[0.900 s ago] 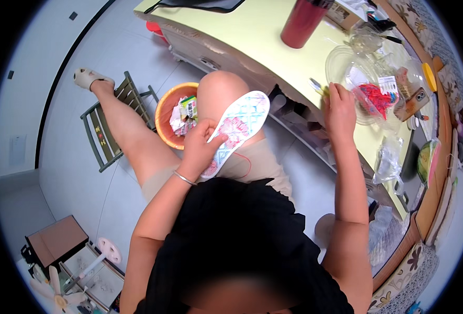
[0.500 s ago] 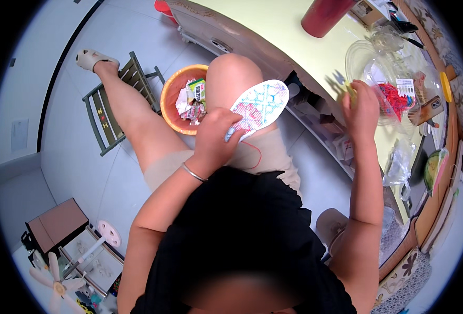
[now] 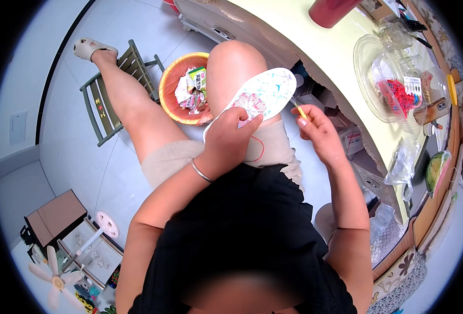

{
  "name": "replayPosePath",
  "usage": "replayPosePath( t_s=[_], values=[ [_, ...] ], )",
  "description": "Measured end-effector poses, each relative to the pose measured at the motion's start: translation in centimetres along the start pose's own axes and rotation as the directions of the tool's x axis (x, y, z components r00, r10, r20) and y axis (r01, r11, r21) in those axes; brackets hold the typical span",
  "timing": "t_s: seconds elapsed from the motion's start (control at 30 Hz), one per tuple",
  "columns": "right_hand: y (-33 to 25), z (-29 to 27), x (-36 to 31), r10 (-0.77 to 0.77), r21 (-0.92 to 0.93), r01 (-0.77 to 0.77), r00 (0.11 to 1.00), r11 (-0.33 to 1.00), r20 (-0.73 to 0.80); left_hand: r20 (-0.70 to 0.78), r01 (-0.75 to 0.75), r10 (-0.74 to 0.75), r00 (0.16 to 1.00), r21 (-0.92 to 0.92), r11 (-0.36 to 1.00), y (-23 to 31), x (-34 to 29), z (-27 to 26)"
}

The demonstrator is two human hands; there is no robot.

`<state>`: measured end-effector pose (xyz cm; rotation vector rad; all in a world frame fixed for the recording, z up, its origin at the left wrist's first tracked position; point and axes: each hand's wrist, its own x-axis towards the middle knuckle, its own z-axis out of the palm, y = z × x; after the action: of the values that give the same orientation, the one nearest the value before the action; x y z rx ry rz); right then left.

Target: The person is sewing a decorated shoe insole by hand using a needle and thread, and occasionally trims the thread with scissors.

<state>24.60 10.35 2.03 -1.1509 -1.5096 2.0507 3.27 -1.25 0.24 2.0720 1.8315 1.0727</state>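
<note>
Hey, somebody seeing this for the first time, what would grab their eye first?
Probably the colorful patterned insole, held by the left hand over the right leg. Just right of it, the right hand pinches a small yellow tool. Then the bright red thread, bundled in clear plastic on the pale table at the right.

The top [image 3: 231, 225] is black, loose and matt, with soft folds and an uneven lower edge. The shorts [image 3: 278, 141] are light beige, plain and loose at the leg openings. The left hand [image 3: 229, 136] is bare; a thin, smooth silver bracelet [image 3: 199, 173] circles its wrist. The right hand [image 3: 319, 133] is bare. The left clog [image 3: 88, 48] is pale beige, round-toed, with dark cut-outs.
</note>
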Motion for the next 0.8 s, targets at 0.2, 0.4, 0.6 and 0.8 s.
replayPosePath(
  t_s=[0.2, 0.4, 0.6, 0.8],
  values=[
    [0.3, 2.1, -0.7, -0.302, -0.593, 0.247, 0.953, 0.767, 0.006, -0.019, -0.062, 0.062, 0.998, -0.017, 0.998, -0.2, -0.7, -0.1],
    [0.7, 2.5, -0.2, -0.382, -0.750, 0.278, 0.923, 0.600, 0.036, 0.065, -0.141, 0.135, 0.989, 0.113, 0.984, -0.3, -1.0, 0.1],
    [1.2, 2.7, 0.0, -0.374, -0.790, 0.277, 0.925, 0.548, 0.065, 0.024, -0.180, 0.178, 0.984, 0.102, 0.978, -0.8, -1.4, 0.6],
    [1.7, 2.9, 0.4, -0.448, -0.782, 0.370, 0.885, 0.502, 0.131, 0.014, -0.179, 0.179, 0.984, 0.082, 0.980, -0.8, -1.4, 0.5]
  ],
)
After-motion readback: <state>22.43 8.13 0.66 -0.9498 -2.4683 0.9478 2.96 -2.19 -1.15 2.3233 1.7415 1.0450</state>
